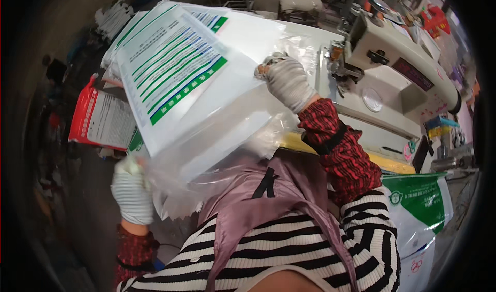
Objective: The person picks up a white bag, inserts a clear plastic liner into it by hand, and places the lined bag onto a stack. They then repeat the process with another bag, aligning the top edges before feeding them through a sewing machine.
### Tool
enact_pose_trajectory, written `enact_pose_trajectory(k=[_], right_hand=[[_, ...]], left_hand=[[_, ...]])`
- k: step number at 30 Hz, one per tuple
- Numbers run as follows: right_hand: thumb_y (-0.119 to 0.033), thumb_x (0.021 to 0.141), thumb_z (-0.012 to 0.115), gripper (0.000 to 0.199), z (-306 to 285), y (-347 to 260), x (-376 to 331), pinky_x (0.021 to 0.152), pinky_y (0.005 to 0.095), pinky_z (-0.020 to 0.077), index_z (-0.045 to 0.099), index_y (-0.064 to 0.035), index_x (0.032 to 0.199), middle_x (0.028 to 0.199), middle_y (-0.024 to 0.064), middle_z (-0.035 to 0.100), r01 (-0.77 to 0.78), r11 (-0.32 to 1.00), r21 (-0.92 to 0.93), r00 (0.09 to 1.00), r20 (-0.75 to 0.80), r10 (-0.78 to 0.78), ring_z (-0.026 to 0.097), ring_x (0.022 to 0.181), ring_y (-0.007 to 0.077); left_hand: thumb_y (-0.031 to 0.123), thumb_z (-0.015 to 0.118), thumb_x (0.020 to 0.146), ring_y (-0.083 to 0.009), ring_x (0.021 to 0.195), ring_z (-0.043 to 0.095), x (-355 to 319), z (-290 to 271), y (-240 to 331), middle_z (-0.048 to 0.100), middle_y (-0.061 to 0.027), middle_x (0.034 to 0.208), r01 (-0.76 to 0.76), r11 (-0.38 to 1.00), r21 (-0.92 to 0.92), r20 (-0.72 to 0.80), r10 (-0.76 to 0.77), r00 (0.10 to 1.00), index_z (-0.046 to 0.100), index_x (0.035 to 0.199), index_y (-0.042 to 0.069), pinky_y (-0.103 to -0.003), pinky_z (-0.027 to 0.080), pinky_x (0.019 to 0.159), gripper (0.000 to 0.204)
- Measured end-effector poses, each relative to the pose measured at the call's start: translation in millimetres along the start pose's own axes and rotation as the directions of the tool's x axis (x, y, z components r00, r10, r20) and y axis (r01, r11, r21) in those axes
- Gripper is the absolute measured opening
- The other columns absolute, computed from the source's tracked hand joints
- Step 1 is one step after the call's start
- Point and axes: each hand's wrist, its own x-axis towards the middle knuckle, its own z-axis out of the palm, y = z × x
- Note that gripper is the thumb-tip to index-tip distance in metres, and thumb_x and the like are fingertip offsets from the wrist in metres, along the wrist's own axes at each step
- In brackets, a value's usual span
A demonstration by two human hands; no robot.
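Note:
A white bag (181,75) printed with green stripes and blue text lies tilted across the table, with a clear plastic liner (222,137) spreading from its near end. My left hand (133,191), in a pale ribbed glove, is closed at the near left corner of the bag and liner; its fingertips are smeared by motion. Farther up on the right, my right hand (288,80), in a worn whitish glove, pinches the right edge of the liner beside the bag. More white printed bags (206,18) lie underneath.
A cream sewing machine (413,59) stands on the white table (263,31) at the right. Scissors (409,150) and a black pen (392,150) lie near its front edge. A red and white bag (98,116) hangs at the left, a green and white one (421,199) at the lower right.

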Motion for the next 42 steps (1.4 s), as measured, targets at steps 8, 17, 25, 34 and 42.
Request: enact_pose_trajectory(k=[8,17,25,34,42], right_hand=[[-0.002,0.071,0.056,0.011,10.6,-92.2,-32.0,0.065,0.0385,0.0469,0.06,-0.0097,0.078,0.07,0.0101,0.057,0.179,0.973,0.149,0.984,-0.033,-0.176,0.058,0.07,0.0275],[-0.006,0.072,0.057,0.01,13.2,-75.5,-115.6,0.065,0.0383,0.0467,0.061,-0.0098,0.08,0.071,0.0079,0.057,0.108,0.957,0.27,0.984,0.108,-0.141,0.057,0.07,0.0264],[-0.005,0.069,0.053,0.015,28.6,-103.6,-93.6,0.063,0.0371,0.0455,0.059,-0.0116,0.081,0.067,0.0081,0.055,0.149,0.981,0.125,0.977,0.134,-0.166,0.058,0.066,0.0261],[0.0,0.065,0.052,0.025,20.7,-99.0,-98.1,0.06,0.0382,0.0459,0.061,-0.0133,0.084,0.062,0.0087,0.054,0.061,0.996,0.071,0.995,0.08,-0.066,0.056,0.061,0.0283],[-0.002,0.068,0.055,0.018,18.2,-100.6,-111.2,0.064,0.037,0.0468,0.062,-0.0127,0.08,0.069,0.0075,0.057,0.031,0.989,0.146,0.993,0.107,-0.047,0.058,0.068,0.0263]], left_hand=[[0.013,0.061,0.076,-0.0323,0.077,0.063,-12.1,120.8,62.2,0.066,-0.0133,0.087,-0.459,0.886,-0.069,0.415,0.443,0.794,0.059,0.107,0.002,-0.037,0.052,0.07,0.033],[0.016,0.059,0.079,-0.0312,0.082,0.063,13.4,53.9,-108.4,0.067,-0.0126,0.089,-0.428,0.882,0.198,0.441,0.31,0.843,0.059,0.108,-0.001,-0.038,0.051,0.076,0.034],[0.018,0.058,0.082,-0.0301,0.087,0.063,6.4,34.6,-180.4,0.067,-0.0118,0.09,-0.43,0.776,0.463,0.44,0.22,0.871,0.059,0.109,-0.003,-0.039,0.05,0.081,0.035],[0.031,0.048,0.097,-0.0175,0.091,0.059,6.9,-8.2,-77.9,0.06,-0.0115,0.103,0.115,0.845,-0.523,-0.335,-0.327,0.883,0.056,0.114,-0.003,-0.03,0.045,0.084,0.039],[0.02,0.048,0.094,-0.0156,0.084,0.061,28.4,-3.7,-119.4,0.063,-0.0071,0.095,-0.006,0.847,-0.532,-0.339,-0.207,0.918,0.059,0.103,-0.004,-0.024,0.049,0.074,0.028]])
